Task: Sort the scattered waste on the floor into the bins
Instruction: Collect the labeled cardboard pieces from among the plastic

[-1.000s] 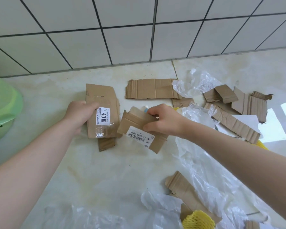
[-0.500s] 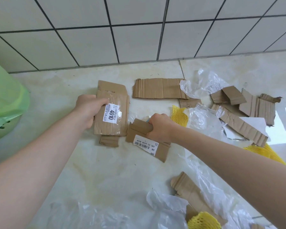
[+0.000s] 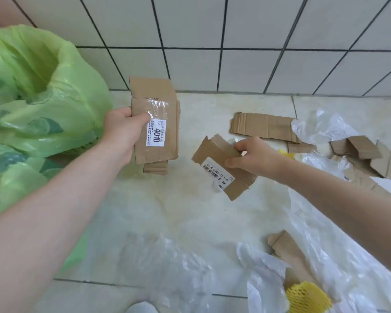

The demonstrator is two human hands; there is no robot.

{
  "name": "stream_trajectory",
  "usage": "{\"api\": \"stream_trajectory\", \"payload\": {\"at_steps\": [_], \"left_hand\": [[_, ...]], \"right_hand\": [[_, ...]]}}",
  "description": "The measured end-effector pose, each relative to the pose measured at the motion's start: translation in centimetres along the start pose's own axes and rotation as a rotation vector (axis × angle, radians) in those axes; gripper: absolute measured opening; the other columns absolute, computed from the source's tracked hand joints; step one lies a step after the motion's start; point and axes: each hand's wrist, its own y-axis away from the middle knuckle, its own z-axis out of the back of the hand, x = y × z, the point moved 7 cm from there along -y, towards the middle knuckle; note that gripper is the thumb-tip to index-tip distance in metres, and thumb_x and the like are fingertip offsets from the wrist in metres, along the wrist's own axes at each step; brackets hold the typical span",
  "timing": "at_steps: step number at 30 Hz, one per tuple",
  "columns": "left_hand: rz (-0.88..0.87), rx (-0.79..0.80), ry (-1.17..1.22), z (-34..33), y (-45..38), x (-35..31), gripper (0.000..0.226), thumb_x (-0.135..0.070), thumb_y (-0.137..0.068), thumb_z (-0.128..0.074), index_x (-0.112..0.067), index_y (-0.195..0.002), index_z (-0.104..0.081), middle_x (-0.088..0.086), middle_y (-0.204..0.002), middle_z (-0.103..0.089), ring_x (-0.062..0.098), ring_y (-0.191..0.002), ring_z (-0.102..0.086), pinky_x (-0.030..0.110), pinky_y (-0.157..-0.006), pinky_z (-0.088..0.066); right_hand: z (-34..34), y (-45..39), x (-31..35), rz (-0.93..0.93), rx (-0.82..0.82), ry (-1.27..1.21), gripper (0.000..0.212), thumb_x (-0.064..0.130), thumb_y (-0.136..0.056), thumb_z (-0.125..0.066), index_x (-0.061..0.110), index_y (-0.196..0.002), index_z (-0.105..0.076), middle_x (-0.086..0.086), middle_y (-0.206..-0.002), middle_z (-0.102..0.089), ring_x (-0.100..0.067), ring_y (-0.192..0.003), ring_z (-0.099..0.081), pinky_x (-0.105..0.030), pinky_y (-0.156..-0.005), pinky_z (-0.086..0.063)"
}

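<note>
Left hand (image 3: 120, 129) grips the flat brown cardboard piece labelled 4010 (image 3: 155, 123) at 11 o'clock beside the green-lined bin (image 3: 38, 86), right hand (image 3: 253, 158) pinches the barcode-labelled folded cardboard (image 3: 219, 163) centrally, both apparently light, stiff, edge-held.

Raised off the floor (image 3: 190, 211) in both hands — labelled cardboard stack (image 3: 155, 123) left, folded cardboard (image 3: 221, 163) right — nearer the green-lined bin (image 3: 43, 86).
</note>
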Motion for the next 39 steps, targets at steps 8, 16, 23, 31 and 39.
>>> {"api": "stream_trajectory", "payload": {"at_steps": [8,16,23,31,39], "left_hand": [[-0.071,-0.102,0.096,9.9,7.4,-0.8,0.012,-0.011,-0.08,-0.063,-0.005,-0.088,-0.071,0.019,-0.097,-0.072,0.024,-0.079,-0.068,0.037,-0.072,-0.051],[-0.126,-0.34,0.302,19.4,14.8,-0.5,0.014,-0.008,-0.084,-0.063,-0.017,-0.084,-0.073,0.002,-0.089,-0.076,0.02,-0.086,-0.072,0.046,-0.087,-0.056],[-0.192,-0.61,0.523,26.1,19.1,1.0,0.009,-0.006,-0.083,-0.065,-0.014,-0.08,-0.07,0.0,-0.079,-0.074,0.015,-0.076,-0.07,0.035,-0.075,-0.057],[-0.388,-0.771,0.555,33.1,20.5,-0.9,0.004,-0.011,-0.08,-0.069,-0.014,-0.077,-0.072,0.012,-0.09,-0.07,0.024,-0.084,-0.067,0.044,-0.083,-0.055],[-0.354,-0.87,0.333,31.7,18.5,1.9,0.017,-0.019,-0.082,-0.067,-0.023,-0.066,-0.066,-0.018,-0.062,-0.062,0.001,-0.064,-0.053,0.017,-0.062,-0.044]], "right_hand": [[-2.7,4.1,10.0,0.248,-0.001,-0.111,0.017,0.019,-0.089,-0.059,0.004,-0.091,-0.068,-0.001,-0.082,-0.066,-0.012,-0.068,-0.059,-0.017,-0.054,-0.044],[-6.6,8.9,19.0,0.488,-0.017,-0.231,0.013,0.013,-0.088,-0.059,0.015,-0.1,-0.065,-0.002,-0.097,-0.065,-0.008,-0.06,-0.057,-0.017,-0.051,-0.047],[-9.3,11.0,23.8,0.582,0.03,-0.307,0.026,0.005,-0.087,-0.054,0.022,-0.108,-0.056,0.002,-0.106,-0.065,-0.004,-0.054,-0.056,-0.024,-0.048,-0.048],[-10.3,11.9,30.3,0.607,0.055,-0.65,0.014,0.006,-0.084,-0.063,0.017,-0.093,-0.062,-0.011,-0.105,-0.068,-0.028,-0.094,-0.068,-0.051,-0.08,-0.057],[-16.7,8.7,32.0,0.511,0.046,-0.619,0.019,0.007,-0.089,-0.051,0.022,-0.086,-0.06,-0.009,-0.098,-0.069,-0.025,-0.094,-0.067,-0.05,-0.083,-0.056]]}}
